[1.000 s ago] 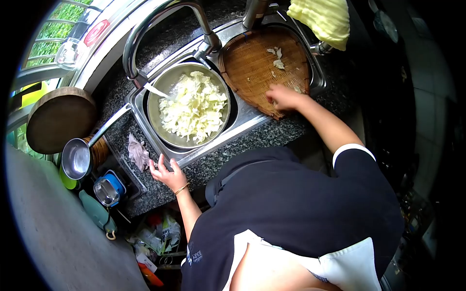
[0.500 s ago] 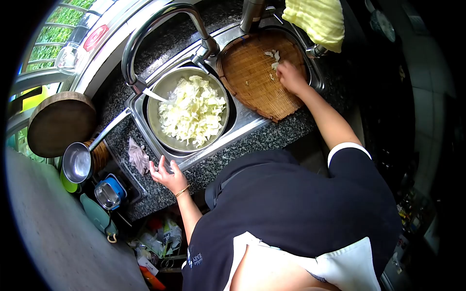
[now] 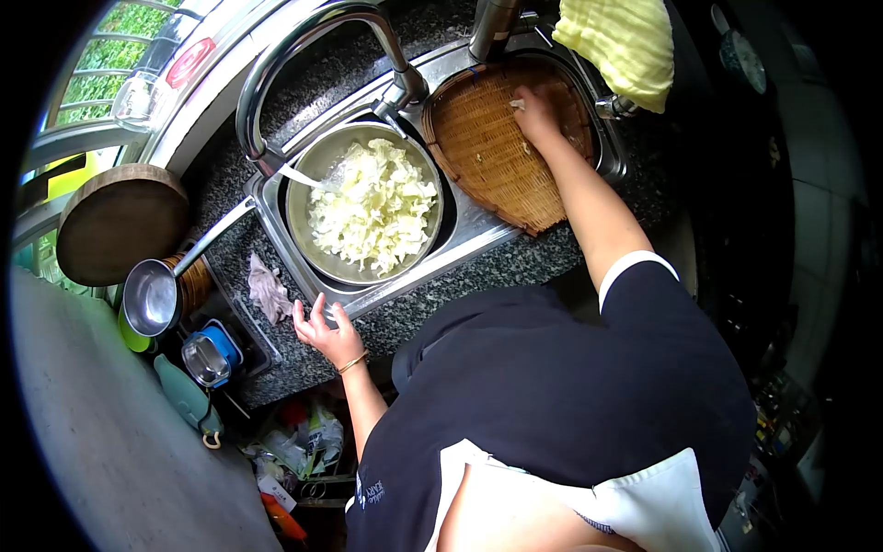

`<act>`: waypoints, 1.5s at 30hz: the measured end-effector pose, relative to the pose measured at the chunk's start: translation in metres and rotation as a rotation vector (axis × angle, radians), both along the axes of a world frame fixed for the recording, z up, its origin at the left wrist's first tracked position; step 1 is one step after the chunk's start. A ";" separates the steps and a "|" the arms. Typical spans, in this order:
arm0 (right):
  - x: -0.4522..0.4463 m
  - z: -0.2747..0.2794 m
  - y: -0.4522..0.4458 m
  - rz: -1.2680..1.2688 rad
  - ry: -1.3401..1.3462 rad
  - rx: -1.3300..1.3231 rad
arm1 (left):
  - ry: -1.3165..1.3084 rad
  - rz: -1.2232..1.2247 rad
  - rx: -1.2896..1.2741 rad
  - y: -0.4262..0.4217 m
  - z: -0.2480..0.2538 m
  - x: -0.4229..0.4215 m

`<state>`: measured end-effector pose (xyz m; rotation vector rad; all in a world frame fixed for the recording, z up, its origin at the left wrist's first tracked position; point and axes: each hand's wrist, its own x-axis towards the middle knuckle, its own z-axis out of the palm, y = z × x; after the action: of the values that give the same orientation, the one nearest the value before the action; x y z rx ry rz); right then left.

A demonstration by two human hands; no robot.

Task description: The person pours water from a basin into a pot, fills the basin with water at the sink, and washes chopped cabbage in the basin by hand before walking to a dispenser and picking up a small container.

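Note:
My right hand [image 3: 539, 118] is over the woven bamboo tray [image 3: 478, 156], which lies across the right sink basin. Its fingers are closed, and a small pale cabbage piece [image 3: 518, 104] shows at the fingertips. In the left basin, a metal bowl [image 3: 303, 225] holds chopped cabbage [image 3: 372, 207] while water runs onto it from the faucet [image 3: 267, 158]. My left hand [image 3: 333, 342] hovers by the counter's front edge, palm up, fingers spread and holding nothing. Nearest to it is a crumpled pinkish cloth [image 3: 268, 290].
A long-handled ladle [image 3: 152, 296], a round wooden board [image 3: 120, 225] and a blue-rimmed container [image 3: 210, 354] stand at the left. A yellow cloth [image 3: 618, 46] hangs at the upper right. Plastic bags [image 3: 308, 446] lie below the counter.
My right hand has moved up and left across the bamboo tray, to where the loose cabbage bits lay, and now pinches some. My left hand stays open in nearly the same place.

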<state>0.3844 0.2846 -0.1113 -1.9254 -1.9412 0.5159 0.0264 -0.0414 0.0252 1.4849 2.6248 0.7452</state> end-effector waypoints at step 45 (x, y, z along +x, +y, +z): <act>-0.213 0.063 -0.081 0.900 -0.086 0.040 | -0.094 -0.525 -0.088 0.091 -0.079 -0.008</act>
<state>0.1713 0.2034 -0.0480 -0.9592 -2.7879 0.6041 0.0183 0.0496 -0.0539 1.9298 2.0230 0.6134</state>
